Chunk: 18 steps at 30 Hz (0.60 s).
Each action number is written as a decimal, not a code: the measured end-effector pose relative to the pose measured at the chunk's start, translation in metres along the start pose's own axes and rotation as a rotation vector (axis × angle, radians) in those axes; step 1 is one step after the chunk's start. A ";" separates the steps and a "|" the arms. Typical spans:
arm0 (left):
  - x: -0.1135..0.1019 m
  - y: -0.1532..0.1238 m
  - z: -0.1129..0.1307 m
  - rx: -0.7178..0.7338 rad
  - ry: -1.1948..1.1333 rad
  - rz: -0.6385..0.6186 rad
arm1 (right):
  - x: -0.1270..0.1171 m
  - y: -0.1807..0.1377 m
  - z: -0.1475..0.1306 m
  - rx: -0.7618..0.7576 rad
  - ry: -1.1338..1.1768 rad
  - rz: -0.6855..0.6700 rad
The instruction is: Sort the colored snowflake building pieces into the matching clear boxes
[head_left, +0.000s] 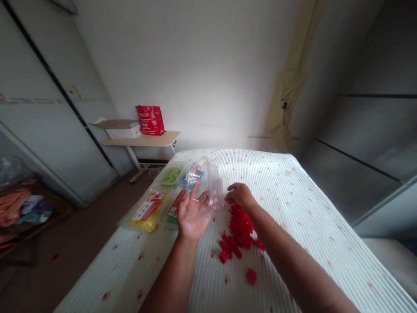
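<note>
My left hand (193, 213) holds up a clear plastic container (208, 182), tipped on its side, with the fingers spread against its wall. My right hand (239, 194) rests at the container's right edge, knuckles up and fingers curled; whether it holds anything is hidden. Below that hand lies a pile of small red blocks (239, 230) on the white striped bed cover (293, 208). A few loose red blocks (250, 276) lie nearer to me.
Left of the hands lie clear boxes: one with yellow pieces (146, 213), one with green pieces (171, 175), one with a red label (174, 208). Beyond the bed stands a small table (143, 140) with a red bag (150, 119). Clothes lie at far left (19, 206).
</note>
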<state>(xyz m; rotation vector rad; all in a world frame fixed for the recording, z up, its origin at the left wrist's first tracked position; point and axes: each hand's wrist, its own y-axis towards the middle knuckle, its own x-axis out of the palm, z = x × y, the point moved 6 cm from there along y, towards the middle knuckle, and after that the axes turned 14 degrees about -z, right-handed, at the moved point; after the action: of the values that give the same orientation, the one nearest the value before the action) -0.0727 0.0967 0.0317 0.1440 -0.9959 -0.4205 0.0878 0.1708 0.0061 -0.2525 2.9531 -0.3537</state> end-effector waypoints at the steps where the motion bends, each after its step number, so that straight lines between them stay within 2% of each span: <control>1: 0.000 0.000 0.000 0.001 0.000 -0.003 | 0.001 0.002 -0.001 0.013 -0.051 0.002; 10: -0.004 0.000 0.000 0.008 0.003 0.008 | 0.006 0.025 -0.017 0.048 -0.642 0.030; 15: -0.003 0.000 0.002 0.024 -0.009 0.014 | 0.005 0.017 -0.023 0.032 -0.970 0.078; 18: -0.001 -0.001 0.002 0.027 -0.021 0.011 | 0.010 0.007 -0.021 0.026 -1.110 0.053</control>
<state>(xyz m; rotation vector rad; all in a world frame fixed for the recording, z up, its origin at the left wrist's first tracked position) -0.0754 0.0968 0.0321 0.1584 -1.0228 -0.3990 0.0731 0.1805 0.0234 -0.2513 1.8559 -0.1538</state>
